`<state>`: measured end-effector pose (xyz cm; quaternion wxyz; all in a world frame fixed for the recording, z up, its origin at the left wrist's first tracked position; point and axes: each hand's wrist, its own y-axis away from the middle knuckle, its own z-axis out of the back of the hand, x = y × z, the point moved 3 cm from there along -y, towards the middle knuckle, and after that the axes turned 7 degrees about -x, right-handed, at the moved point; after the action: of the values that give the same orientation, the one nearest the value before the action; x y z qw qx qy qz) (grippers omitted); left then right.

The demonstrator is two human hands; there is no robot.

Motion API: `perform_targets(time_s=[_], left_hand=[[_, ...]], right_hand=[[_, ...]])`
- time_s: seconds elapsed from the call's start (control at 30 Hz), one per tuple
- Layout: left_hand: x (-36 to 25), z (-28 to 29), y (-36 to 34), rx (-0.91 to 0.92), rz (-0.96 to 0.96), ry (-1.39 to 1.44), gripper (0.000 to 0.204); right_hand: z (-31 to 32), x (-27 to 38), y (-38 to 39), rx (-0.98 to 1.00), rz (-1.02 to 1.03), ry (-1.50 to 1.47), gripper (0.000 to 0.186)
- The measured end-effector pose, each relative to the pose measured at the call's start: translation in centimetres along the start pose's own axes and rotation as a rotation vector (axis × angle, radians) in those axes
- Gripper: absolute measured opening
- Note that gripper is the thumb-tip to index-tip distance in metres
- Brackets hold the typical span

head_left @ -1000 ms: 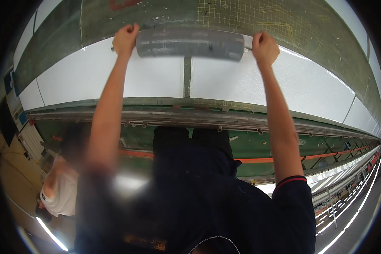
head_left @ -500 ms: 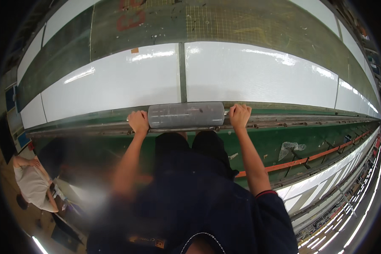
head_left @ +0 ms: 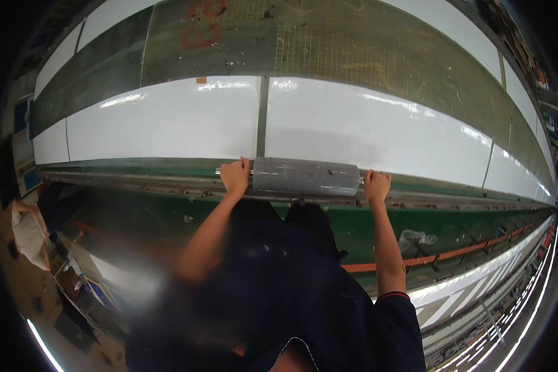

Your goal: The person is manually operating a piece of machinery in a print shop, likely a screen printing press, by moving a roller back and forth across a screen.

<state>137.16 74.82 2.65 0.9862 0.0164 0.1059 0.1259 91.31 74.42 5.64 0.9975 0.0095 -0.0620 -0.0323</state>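
A grey cylindrical roller (head_left: 305, 176) lies crosswise at the near edge of the long work surface, just below two glossy white sheets (head_left: 161, 118) that are split by a narrow green gap. My left hand (head_left: 235, 177) is closed round the metal handle at the roller's left end. The handle at the right end is gripped by my right hand (head_left: 377, 185), its fingers wrapped over it.
Metal rails (head_left: 446, 204) run along the near edge above a green base with an orange bar (head_left: 446, 251) and crumpled plastic (head_left: 417, 239). Beyond the sheets is a green, grid-marked strip (head_left: 328, 49). A co-worker in a light shirt (head_left: 28, 229) is at the far left.
The roller and both my hands came back from the far side of the white sheets to the near edge, then shifted to the right. The co-worker appears further left.
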Motion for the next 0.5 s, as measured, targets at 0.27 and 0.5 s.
perform_targets(time_s=[0.27, 0.5], left_hand=[[-4.4, -2.5, -7.2, -0.330, -0.033, 0.063, 0.046], [-8.7, -1.9, -23.8, -0.290, 0.274, 0.290, 0.046]], right_hand=[[-4.1, -4.1, -6.6, -0.079, -0.075, -0.094, 0.031], [-2.9, -3.9, -22.5, -0.404, -0.152, -0.244, 0.015]])
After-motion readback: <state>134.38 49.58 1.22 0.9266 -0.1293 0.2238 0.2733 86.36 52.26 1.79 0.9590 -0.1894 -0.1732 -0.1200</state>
